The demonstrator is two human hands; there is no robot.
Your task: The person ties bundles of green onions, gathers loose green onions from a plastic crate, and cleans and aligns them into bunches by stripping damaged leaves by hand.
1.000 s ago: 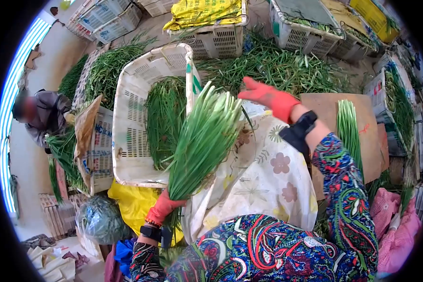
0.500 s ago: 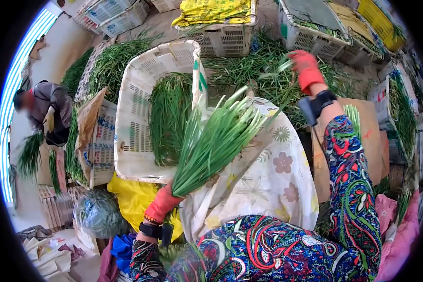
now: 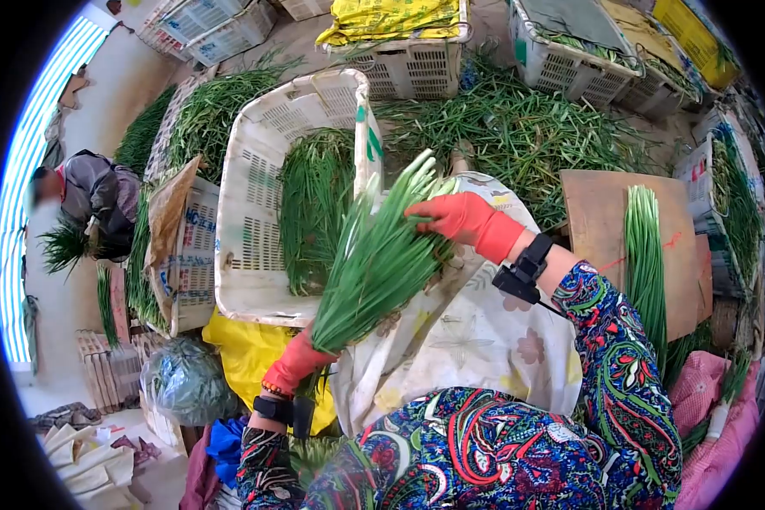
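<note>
A large bunch of garlic chives (image 3: 382, 255) lies slanted across my lap, its pale stalk ends pointing up and away. Wrapped round the leafy lower end is my left hand (image 3: 296, 361), in a red glove. My right hand (image 3: 463, 221), gloved in red too, is at the stalk end, with bent fingers pinching at the bunch's right side; its fingertips are partly hidden by leaves. A white floral cloth (image 3: 493, 340) covers my lap beneath the bunch. To the right, a smaller tidy bundle of chives (image 3: 646, 255) rests on a brown board (image 3: 595, 204).
A white plastic crate (image 3: 240, 195) with chives inside stands just left of the bunch. Loose green leaves (image 3: 527, 136) are heaped on the floor ahead. More crates (image 3: 408, 68) line the back. At the left, a co-worker (image 3: 102, 195) bends over chives.
My right hand has come down and left, from above the leaf heap onto the bunch; the loose strands it held no longer show. The left hand keeps its hold. The co-worker's hands have shifted.
</note>
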